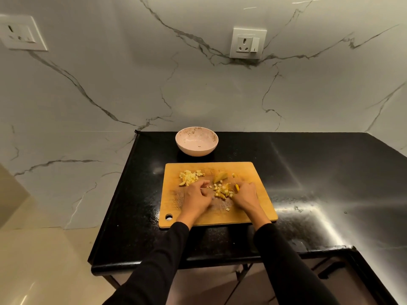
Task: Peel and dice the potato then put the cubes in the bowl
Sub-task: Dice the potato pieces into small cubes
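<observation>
- Cutting board [259,208]: wooden, rectangular, hanging hole at its near left corner; lies flat on the black countertop [319,172].
- Bowl [196,140]: pale pink, speckled inside, upright on the countertop just beyond the board's far edge; no cubes visible in it.
- Diced potato, left heap [189,176]: pale yellow cubes piled near the board's far left.
- Diced potato, centre scatter [222,190]: cubes spread between the two hands; one stray cube [227,209] lies nearer the person.
- Potato wedge [220,177]: uncut piece on the board beyond the centre scatter.
- Left hand [197,198]: palm down on the board, fingers bent towards the scatter; whether it pinches anything cannot be told.
- Right hand [245,195]: fingers curled round the yellow handle of a knife [236,186], blade angled away over the board.
- Hands: apart, cubes between them; black sleeves.
- Wall: marble-veined, two sockets.
</observation>
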